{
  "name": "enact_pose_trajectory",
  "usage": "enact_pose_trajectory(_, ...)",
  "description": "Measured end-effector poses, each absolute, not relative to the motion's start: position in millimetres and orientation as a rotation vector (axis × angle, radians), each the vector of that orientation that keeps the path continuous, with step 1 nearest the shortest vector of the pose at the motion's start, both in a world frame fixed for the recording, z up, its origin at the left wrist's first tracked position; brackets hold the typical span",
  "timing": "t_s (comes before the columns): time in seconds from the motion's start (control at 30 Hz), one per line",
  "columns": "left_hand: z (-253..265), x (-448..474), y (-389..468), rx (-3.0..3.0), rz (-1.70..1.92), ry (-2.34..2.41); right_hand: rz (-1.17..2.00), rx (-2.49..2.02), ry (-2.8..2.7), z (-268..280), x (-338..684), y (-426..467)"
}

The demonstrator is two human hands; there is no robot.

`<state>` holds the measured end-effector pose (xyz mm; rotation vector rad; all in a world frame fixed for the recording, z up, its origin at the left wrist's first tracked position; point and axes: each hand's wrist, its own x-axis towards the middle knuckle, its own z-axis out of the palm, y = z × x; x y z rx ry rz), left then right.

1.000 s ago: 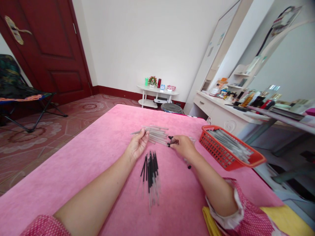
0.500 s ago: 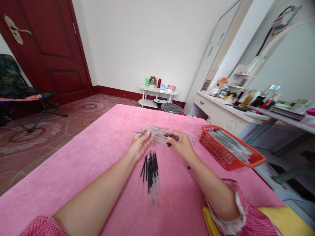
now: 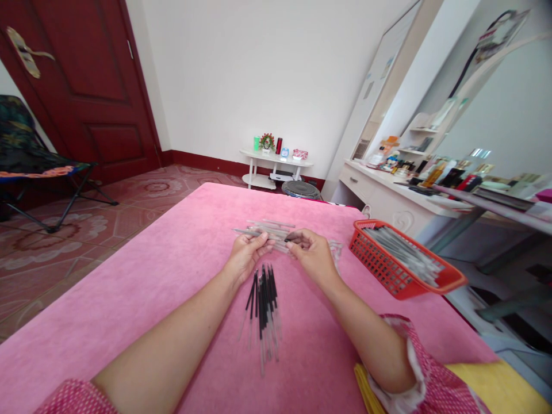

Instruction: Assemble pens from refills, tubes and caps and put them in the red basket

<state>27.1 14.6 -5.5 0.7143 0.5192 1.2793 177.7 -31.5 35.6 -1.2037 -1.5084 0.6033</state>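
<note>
My left hand (image 3: 248,256) pinches a slim clear pen barrel (image 3: 249,233) that points left past the thumb. Close to its right end, my right hand (image 3: 314,256) has thumb and fingertips closed on a small black pen cap (image 3: 287,240). Whether cap and barrel touch I cannot tell. Behind both hands, loose clear barrels (image 3: 280,225) lie in a heap, partly covered by the fingers. Nearer to me, black ink refills (image 3: 261,310) are fanned out in a bunch, with their dark halves facing away from me.
A red plastic basket (image 3: 373,267) full of grey-clear barrels (image 3: 403,253) stands on the right of the pink-covered table (image 3: 142,299). Yellow cloth (image 3: 495,382) lies at the near right edge. Beyond are a cluttered dressing table (image 3: 388,184) and a folding chair (image 3: 38,161).
My right hand has moved slightly left, bringing the black cap closer to the barrel's end. My left hand has shifted a little to the right with the barrel.
</note>
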Motion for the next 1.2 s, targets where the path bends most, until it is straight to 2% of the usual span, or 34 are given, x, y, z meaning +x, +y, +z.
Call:
enact_pose_trajectory(0.67, -4.3, 28.4, 11.0, 0.824, 1.27, 0.527, 0.51, -1.238, -1.556, 33.1, 177.6, -30.0)
enact_pose_trajectory(1.2, -4.6, 29.8, 9.6, 0.864, 1.27, 0.475, 0.551, -1.302, -1.605, 22.6, 182.3, -28.2)
